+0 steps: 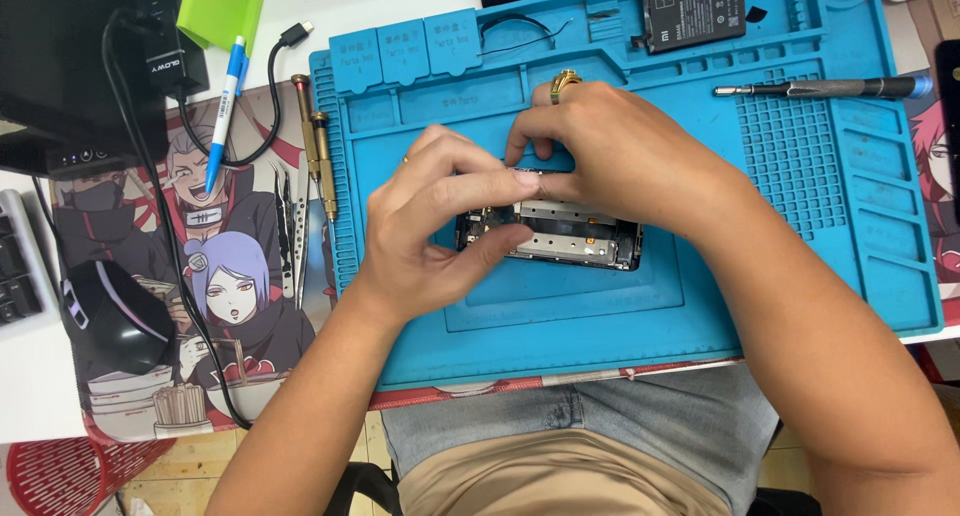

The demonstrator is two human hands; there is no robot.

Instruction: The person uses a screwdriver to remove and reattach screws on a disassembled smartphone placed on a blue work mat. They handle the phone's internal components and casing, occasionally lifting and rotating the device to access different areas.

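Steadying an opened phone [560,236] at the centre of the blue mat [800,226] on the worktop: left hand [430,226] pinched closed on its near end, right hand [610,151] fingers closed on the top edge. Best kept flat, pressure light.

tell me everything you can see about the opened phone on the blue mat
The opened phone lies flat, lengthwise left to right, in the middle of the blue mat, back cover off. Silvery metal shielding and a dark frame show inside. The left hand pinches its left end between thumb and fingers; the right hand presses on its upper edge. Much is hidden by the hands.
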